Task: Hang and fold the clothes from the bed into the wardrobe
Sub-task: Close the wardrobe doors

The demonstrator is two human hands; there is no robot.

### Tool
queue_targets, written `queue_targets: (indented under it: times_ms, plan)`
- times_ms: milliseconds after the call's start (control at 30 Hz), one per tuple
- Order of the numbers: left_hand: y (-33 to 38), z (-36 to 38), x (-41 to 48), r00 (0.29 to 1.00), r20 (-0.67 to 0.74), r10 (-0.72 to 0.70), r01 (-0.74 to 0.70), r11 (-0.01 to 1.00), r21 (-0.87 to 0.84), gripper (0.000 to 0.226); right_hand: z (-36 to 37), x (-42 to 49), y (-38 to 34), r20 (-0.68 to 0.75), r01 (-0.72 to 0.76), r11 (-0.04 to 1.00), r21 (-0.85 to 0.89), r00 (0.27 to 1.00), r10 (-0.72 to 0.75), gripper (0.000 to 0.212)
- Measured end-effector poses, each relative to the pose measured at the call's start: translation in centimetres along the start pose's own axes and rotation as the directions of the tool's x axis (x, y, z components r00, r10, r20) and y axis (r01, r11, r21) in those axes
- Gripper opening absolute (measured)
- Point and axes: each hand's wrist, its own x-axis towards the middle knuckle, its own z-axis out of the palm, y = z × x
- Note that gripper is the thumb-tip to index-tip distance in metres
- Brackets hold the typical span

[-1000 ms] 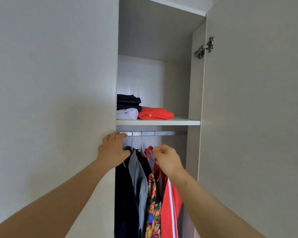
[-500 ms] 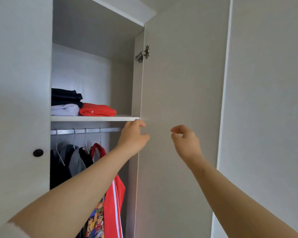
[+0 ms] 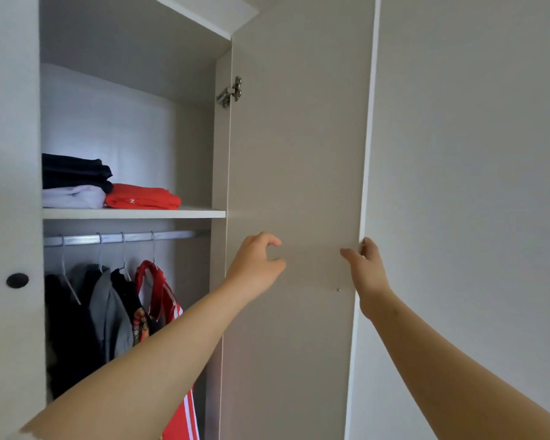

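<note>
The wardrobe stands open, its right door (image 3: pixel 299 154) swung out toward me. My right hand (image 3: pixel 367 268) grips the free edge of that door, fingers wrapped behind it. Held in front of the door's inner face, my left hand (image 3: pixel 256 265) has loosely curled fingers and holds nothing. On the shelf (image 3: pixel 134 213) lie folded dark clothes (image 3: pixel 75 171), a white piece (image 3: pixel 73 196) and a red one (image 3: pixel 143 196). Below, the rail (image 3: pixel 124 237) carries hangers with a dark garment (image 3: pixel 65 328), a grey one (image 3: pixel 108 312) and a red jacket (image 3: pixel 159 296).
The left door (image 3: pixel 10 185) is closed and has a round black knob (image 3: pixel 17 280). A metal hinge (image 3: pixel 231 92) sits at the top of the open door. A plain grey wall (image 3: pixel 473 185) fills the right side.
Both hands left the hanging clothes and moved right. My right hand reached the door's edge and took hold of it; my left hand came off the shelf end and now hovers.
</note>
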Motion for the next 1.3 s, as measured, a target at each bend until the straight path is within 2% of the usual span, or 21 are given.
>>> queue_targets:
  times_ms: [33,100,200,267,367,500,667,733,867,1000,1067,1200,1300]
  plan:
    - [-0.2,-0.3,-0.3,1.000,-0.005,-0.014,0.014,1.000,0.010,0.032,0.2,0.0,0.1,-0.019,0.023,1.000,-0.005,1.000,-0.023,0.007]
    - [-0.5,-0.9,-0.7,0.999,-0.023,-0.035,0.036,0.999,0.027,0.032,0.5,0.1,0.3,-0.071,0.045,0.999,0.025,0.997,-0.043,0.006]
    - [-0.7,-2.4,-1.0,0.998,-0.064,-0.019,0.023,0.998,0.064,0.031,1.1,-0.7,-0.2,-0.146,0.001,0.992,0.122,0.989,0.017,0.029]
    - [-0.7,-3.6,-1.2,0.996,-0.093,0.012,-0.005,0.996,0.084,0.031,1.6,-1.6,-0.5,-0.132,0.009,0.983,0.184,0.991,0.015,0.040]
    - [-1.0,-5.7,-1.7,0.989,-0.142,0.044,-0.032,0.996,0.082,0.029,2.7,-3.2,-0.9,-0.037,0.031,0.967,0.252,0.999,-0.023,0.044]
    - [-1.9,-8.5,-3.0,0.980,-0.187,0.067,-0.047,0.993,0.113,0.026,5.1,-5.3,-1.2,0.164,0.077,0.967,0.244,0.979,-0.119,0.043]
    - [-4.1,-12.3,-4.7,0.969,-0.245,0.032,0.015,0.982,0.189,0.034,9.7,-7.4,-0.2,0.375,0.023,0.982,0.187,0.922,-0.093,0.025]
    - [-5.2,-14.1,-5.4,0.965,-0.260,0.029,0.033,0.972,0.233,0.036,11.7,-7.9,0.4,0.452,-0.004,0.987,0.160,0.890,-0.070,0.024]
    - [-7.3,-17.5,-6.8,0.958,-0.286,-0.004,0.098,0.945,0.314,0.040,15.5,-9.2,1.3,0.533,-0.075,0.992,0.103,0.846,0.008,0.021]
    - [-9.5,-20.6,-8.3,0.940,-0.340,-0.028,0.164,0.911,0.377,0.042,19.2,-10.7,1.6,0.655,-0.047,0.998,0.032,0.756,0.014,0.022]
    - [-10.7,-21.9,-9.0,0.933,-0.356,-0.053,0.199,0.900,0.388,0.045,21.1,-11.2,1.9,0.674,-0.028,0.999,0.028,0.739,0.002,0.024]
    - [-12.8,-24.1,-9.6,0.928,-0.366,-0.074,0.233,0.880,0.413,0.068,24.8,-11.6,1.8,0.691,0.033,0.999,-0.007,0.723,-0.019,0.021]
    - [-14.4,-25.8,-9.5,0.937,-0.342,-0.068,0.245,0.827,0.506,0.079,27.7,-11.3,1.6,0.700,0.067,0.997,-0.042,0.714,-0.019,0.018]
